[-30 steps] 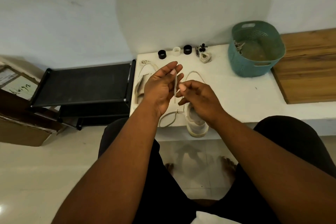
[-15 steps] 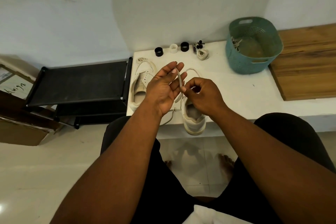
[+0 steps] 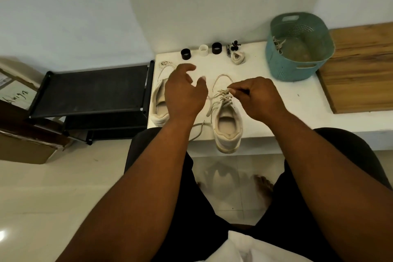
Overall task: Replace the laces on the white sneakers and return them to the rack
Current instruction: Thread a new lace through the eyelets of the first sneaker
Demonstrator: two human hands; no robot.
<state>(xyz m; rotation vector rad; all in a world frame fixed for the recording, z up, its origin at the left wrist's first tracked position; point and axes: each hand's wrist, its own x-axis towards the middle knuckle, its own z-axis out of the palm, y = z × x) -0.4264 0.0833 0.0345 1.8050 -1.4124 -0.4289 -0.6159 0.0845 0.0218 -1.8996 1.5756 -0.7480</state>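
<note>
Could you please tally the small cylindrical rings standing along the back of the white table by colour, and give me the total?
Black rings: 2 — one at the left end of the row, one right of the white one
White rings: 1 — standing between the two black ones
Total: 3

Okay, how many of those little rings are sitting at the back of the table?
3, in a row by the wall: a black ring on the left, a white ring in the middle, another black ring on the right. None looks hidden.
</note>
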